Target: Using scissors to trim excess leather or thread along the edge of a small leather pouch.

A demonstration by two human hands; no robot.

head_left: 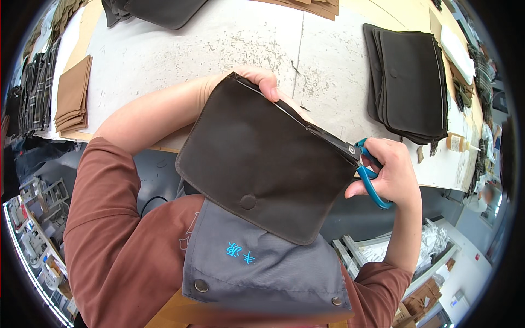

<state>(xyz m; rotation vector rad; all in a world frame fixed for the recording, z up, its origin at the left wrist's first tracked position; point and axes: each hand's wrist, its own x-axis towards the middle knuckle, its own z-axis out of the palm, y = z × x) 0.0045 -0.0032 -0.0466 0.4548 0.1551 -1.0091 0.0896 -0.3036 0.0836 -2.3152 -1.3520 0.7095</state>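
Near a scuffed tabletop (235, 52), left hand (256, 80) pinches dark panel (262, 158), right hand (395, 167) grips scissors (351, 149); misangled blades (333, 140) could nick it.

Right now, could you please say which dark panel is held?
The panel in the left hand, with scissors at its edge; the other dark panels lie piled on the table.

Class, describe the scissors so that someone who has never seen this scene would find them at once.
Start at the pale worktable across the top. In front of it, the left hand grips the dark brown panel by its upper edge. Along that edge, in the right hand, are the scissors, set apart from the panel by bright blue handles.
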